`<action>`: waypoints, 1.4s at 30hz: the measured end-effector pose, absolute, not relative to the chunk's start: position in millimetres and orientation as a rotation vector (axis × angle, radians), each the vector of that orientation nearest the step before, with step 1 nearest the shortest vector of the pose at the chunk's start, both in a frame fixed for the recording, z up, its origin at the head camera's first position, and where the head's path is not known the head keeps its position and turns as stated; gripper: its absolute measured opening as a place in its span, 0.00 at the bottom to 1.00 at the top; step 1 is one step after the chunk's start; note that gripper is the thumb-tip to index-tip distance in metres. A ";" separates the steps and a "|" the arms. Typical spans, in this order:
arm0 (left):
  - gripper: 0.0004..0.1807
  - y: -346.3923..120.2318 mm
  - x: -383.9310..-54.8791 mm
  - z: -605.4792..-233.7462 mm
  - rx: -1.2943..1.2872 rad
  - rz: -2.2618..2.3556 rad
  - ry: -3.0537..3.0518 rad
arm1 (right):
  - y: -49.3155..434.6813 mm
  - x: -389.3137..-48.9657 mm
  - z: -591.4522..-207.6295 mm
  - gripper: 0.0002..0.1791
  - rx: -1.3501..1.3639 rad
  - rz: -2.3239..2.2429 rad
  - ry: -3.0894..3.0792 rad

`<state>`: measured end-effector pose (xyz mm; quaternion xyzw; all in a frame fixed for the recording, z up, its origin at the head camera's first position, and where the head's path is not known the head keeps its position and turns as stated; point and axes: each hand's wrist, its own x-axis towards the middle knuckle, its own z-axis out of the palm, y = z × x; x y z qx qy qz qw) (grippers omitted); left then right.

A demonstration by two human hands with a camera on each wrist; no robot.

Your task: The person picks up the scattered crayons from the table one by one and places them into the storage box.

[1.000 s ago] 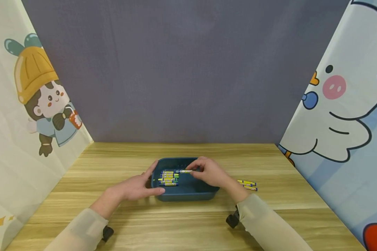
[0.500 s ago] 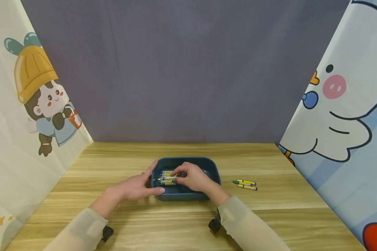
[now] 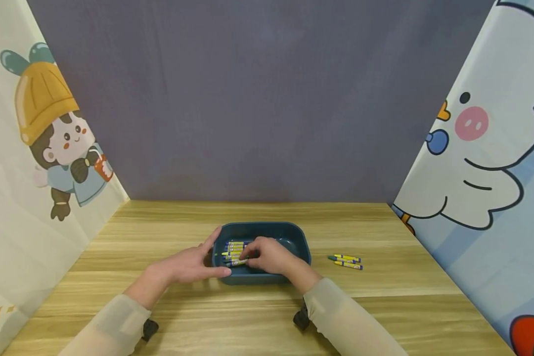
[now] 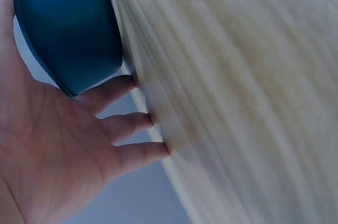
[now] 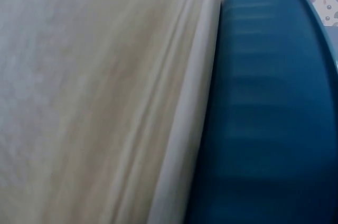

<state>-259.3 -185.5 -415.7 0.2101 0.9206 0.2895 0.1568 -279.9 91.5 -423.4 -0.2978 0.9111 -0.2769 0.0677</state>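
Observation:
A dark blue rectangular box (image 3: 267, 280) stands on the table. Several crayons in yellow wrappers (image 3: 233, 248) lie side by side in its left half. My left hand (image 3: 189, 265) spans the box's left end, thumb at the front rim and index finger at the back corner. In the left wrist view its other fingers (image 4: 141, 155) are straight, tips at the tabletop. My right hand (image 3: 271, 256) reaches into the box and pinches the right end of a crayon (image 3: 235, 263) at the front of the row. The right wrist view shows only the box's outer wall (image 5: 269, 108) and part of the left hand.
Three more crayons (image 3: 348, 265) lie on the wooden table (image 3: 409, 277) to the right of the box, one with a dark green tip. A grey panel (image 3: 258, 99) rises behind the table, with printed cloths at both sides.
My right hand has moved left and toward me inside the box, bringing a crayon to the front of the row. The left hand has stayed at the box's end.

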 end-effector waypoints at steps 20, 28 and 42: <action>0.69 -186.2 -258.7 -415.6 0.595 0.839 2.622 | 90.6 -281.9 -424.6 0.09 -0.962 -0.778 2.746; 0.69 -187.2 -259.2 -416.8 0.596 0.857 2.611 | 90.5 -282.2 -424.8 0.08 -0.935 -0.773 2.745; 0.69 -188.5 -260.9 -417.5 0.614 0.853 2.614 | 97.6 -280.1 -413.6 0.09 -0.886 -0.855 2.851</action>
